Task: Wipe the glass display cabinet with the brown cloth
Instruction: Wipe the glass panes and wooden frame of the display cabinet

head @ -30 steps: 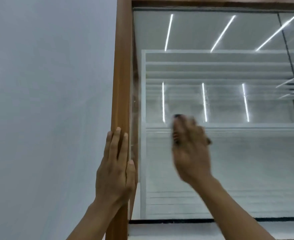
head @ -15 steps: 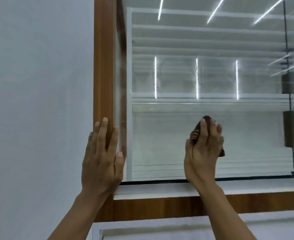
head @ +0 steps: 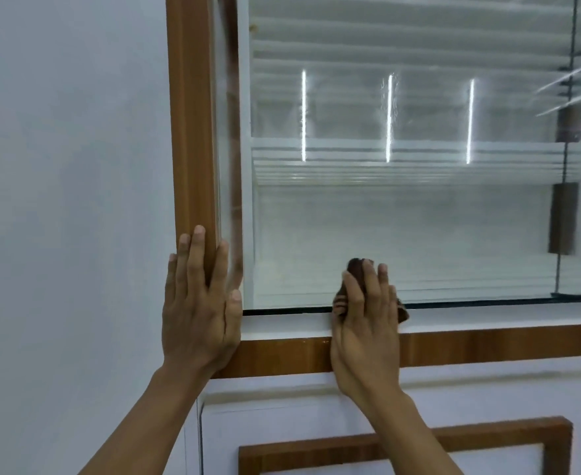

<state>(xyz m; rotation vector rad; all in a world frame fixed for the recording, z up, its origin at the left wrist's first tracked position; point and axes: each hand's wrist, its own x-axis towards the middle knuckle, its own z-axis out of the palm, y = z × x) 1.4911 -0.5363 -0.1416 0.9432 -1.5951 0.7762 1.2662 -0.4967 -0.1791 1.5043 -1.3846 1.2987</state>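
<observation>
Brown cloth [head: 357, 269] is seen bunched under the right hand [head: 367, 323], pressed against the lower edge of the glass pane [head: 402, 228] of the display cabinet, just where the glass meets the white sill [head: 487, 318]. The fingers [head: 371, 286] of that hand are spread flat over the cloth and closed down on it, so that only dark folds are left showing above the fingertips and at either side of the hand. The heel of the hand is laid across the wood-grain rail [head: 505, 344] below the sill.

The left hand [head: 200, 313] is placed flat, fingers extended and holding nothing, on the cabinet's wooden corner post [head: 189, 132], with the thumb lying by the edge of the glass. A plain pale wall [head: 69, 200] is seen to the left of the post.

Bright vertical light strips are reflected in the glass, and faint streaks are visible around the middle one. A dark brown handle [head: 563, 217] is fixed near the right edge of the pane. A white lower panel [head: 282, 416] with a wooden inset frame [head: 316, 450] is seen beneath the rail.
</observation>
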